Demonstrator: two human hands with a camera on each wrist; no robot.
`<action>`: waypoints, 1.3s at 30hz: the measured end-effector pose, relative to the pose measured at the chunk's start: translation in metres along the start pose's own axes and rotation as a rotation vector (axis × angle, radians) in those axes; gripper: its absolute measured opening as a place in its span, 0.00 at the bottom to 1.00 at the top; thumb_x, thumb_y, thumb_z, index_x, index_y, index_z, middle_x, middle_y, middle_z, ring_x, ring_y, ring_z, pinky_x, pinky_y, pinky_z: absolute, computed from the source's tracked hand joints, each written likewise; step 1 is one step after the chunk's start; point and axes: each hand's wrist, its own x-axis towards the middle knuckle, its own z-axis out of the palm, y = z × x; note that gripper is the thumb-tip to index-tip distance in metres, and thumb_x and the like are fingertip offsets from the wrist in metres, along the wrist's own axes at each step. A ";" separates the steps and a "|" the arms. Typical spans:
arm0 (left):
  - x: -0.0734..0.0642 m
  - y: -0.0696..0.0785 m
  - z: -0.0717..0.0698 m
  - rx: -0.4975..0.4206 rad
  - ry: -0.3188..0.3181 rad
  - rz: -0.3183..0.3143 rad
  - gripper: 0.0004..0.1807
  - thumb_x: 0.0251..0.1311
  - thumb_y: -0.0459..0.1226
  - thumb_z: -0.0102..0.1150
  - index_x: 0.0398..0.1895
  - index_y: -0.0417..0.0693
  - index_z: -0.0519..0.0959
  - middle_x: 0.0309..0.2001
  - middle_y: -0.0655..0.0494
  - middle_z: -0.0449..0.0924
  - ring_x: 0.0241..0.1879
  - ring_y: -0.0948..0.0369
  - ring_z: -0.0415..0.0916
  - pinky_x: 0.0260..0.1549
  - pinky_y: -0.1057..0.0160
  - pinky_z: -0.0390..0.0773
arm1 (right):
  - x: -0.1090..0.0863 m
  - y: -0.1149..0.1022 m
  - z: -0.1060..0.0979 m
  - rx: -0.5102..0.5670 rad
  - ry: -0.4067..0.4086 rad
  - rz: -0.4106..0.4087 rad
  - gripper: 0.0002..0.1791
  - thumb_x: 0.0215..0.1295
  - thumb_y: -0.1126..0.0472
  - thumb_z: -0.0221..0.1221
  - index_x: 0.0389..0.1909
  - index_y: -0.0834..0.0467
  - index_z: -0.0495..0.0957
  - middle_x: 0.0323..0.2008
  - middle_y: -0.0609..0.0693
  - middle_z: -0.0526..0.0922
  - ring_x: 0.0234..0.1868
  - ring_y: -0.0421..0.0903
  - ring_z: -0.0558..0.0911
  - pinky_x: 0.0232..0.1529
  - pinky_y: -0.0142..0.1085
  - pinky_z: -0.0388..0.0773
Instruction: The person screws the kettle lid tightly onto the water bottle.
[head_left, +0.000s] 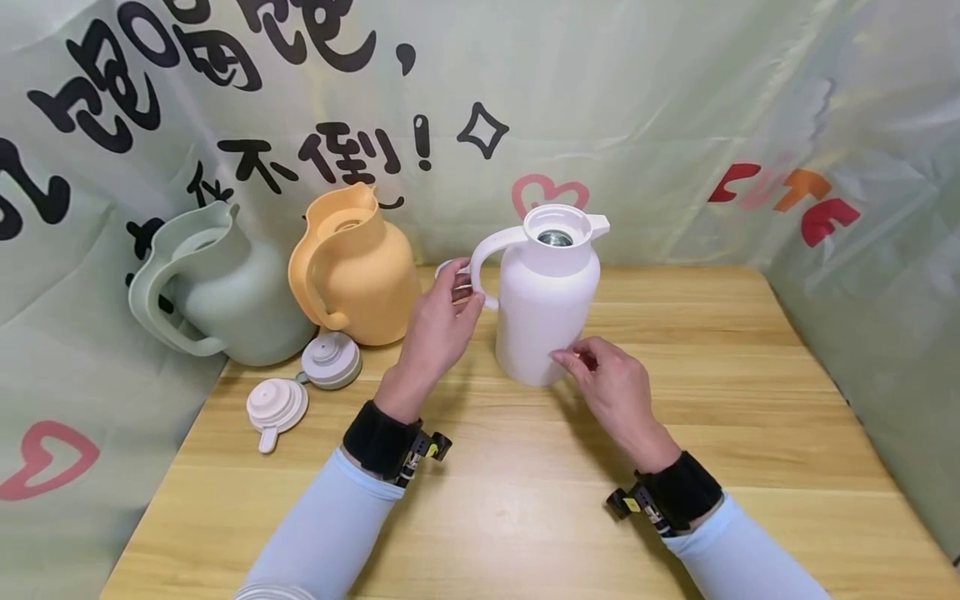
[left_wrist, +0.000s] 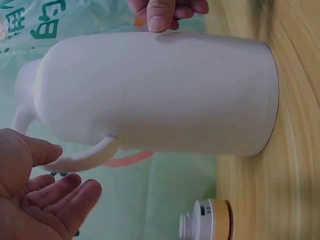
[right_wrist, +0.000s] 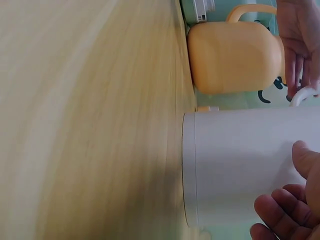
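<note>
A white thermos jug (head_left: 542, 321) stands upright on the wooden table, its top uncovered and the shiny inside showing. Around the jug's handle (left_wrist: 87, 159), my left hand (head_left: 442, 321) has its fingers spread; the thumb lies close to the handle, and whether they touch is hard to tell. My right hand (head_left: 617, 390) is at the lower right side of the jug. Its thumb (left_wrist: 159, 16) touches the white wall, while the other fingers are loosely bent. Partly hidden behind my left hand is a stopper with an orange base (left_wrist: 221, 220).
An orange jug (head_left: 371, 275) and a grey-green jug (head_left: 251, 292) stand uncovered at the back left. Before them lie a grey stopper (head_left: 332, 361) and a pale pink stopper (head_left: 276, 406). A printed cloth (head_left: 637, 108) hangs behind the table (head_left: 510, 517).
</note>
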 end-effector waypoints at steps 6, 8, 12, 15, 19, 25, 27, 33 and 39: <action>-0.020 -0.014 -0.023 0.127 0.044 0.017 0.18 0.73 0.41 0.59 0.63 0.50 0.77 0.56 0.51 0.86 0.58 0.54 0.84 0.57 0.53 0.83 | -0.003 0.008 -0.003 -0.007 -0.007 0.029 0.18 0.59 0.49 0.73 0.33 0.59 0.82 0.26 0.53 0.85 0.26 0.48 0.81 0.29 0.41 0.75; -0.029 -0.021 -0.035 0.192 0.056 -0.007 0.15 0.73 0.42 0.59 0.58 0.51 0.81 0.54 0.52 0.87 0.55 0.53 0.85 0.55 0.51 0.83 | -0.004 0.011 -0.003 -0.011 -0.006 0.031 0.17 0.59 0.50 0.74 0.33 0.60 0.82 0.25 0.53 0.85 0.25 0.48 0.81 0.29 0.40 0.74; -0.046 -0.039 -0.061 0.294 0.085 -0.048 0.13 0.73 0.46 0.60 0.52 0.51 0.84 0.51 0.50 0.89 0.50 0.50 0.87 0.51 0.49 0.84 | -0.004 0.016 -0.004 -0.018 0.002 0.032 0.17 0.59 0.50 0.74 0.32 0.60 0.82 0.25 0.53 0.84 0.24 0.48 0.80 0.28 0.40 0.74; -0.056 -0.056 -0.082 0.368 0.112 -0.052 0.14 0.73 0.46 0.60 0.52 0.50 0.84 0.49 0.48 0.89 0.49 0.48 0.87 0.50 0.47 0.83 | -0.004 0.019 -0.005 -0.023 0.011 0.033 0.17 0.60 0.50 0.74 0.33 0.60 0.83 0.25 0.54 0.85 0.25 0.48 0.81 0.29 0.41 0.74; -0.069 -0.075 -0.113 0.463 0.125 -0.099 0.13 0.73 0.44 0.59 0.51 0.47 0.84 0.50 0.44 0.88 0.51 0.43 0.84 0.52 0.43 0.79 | -0.004 0.022 -0.007 -0.030 0.012 0.049 0.17 0.60 0.51 0.73 0.34 0.61 0.83 0.26 0.54 0.85 0.26 0.49 0.81 0.30 0.42 0.75; -0.083 -0.097 -0.156 0.599 0.007 -0.296 0.22 0.72 0.46 0.57 0.61 0.43 0.79 0.61 0.34 0.80 0.59 0.32 0.73 0.56 0.35 0.72 | -0.006 0.027 -0.010 -0.040 -0.008 0.084 0.17 0.65 0.49 0.70 0.35 0.60 0.83 0.27 0.53 0.84 0.26 0.49 0.80 0.31 0.41 0.74; -0.087 -0.107 -0.166 0.639 -0.053 -0.348 0.28 0.70 0.47 0.59 0.66 0.39 0.75 0.63 0.29 0.76 0.61 0.29 0.69 0.59 0.33 0.68 | -0.006 0.028 -0.010 -0.040 -0.013 0.090 0.17 0.66 0.48 0.69 0.36 0.60 0.83 0.27 0.54 0.84 0.26 0.49 0.80 0.31 0.41 0.74; -0.095 -0.130 -0.181 0.685 -0.207 -0.498 0.47 0.64 0.53 0.64 0.75 0.31 0.59 0.68 0.18 0.60 0.66 0.22 0.56 0.65 0.28 0.59 | -0.007 0.030 -0.011 -0.044 -0.024 0.105 0.17 0.68 0.48 0.67 0.36 0.60 0.83 0.27 0.53 0.84 0.27 0.48 0.79 0.31 0.41 0.74; -0.093 -0.142 -0.179 0.655 -0.315 -0.638 0.52 0.61 0.53 0.65 0.75 0.28 0.54 0.67 0.17 0.56 0.62 0.25 0.63 0.60 0.30 0.68 | -0.009 0.030 -0.009 -0.033 -0.026 0.110 0.17 0.69 0.48 0.67 0.35 0.59 0.83 0.26 0.52 0.83 0.26 0.47 0.78 0.31 0.40 0.72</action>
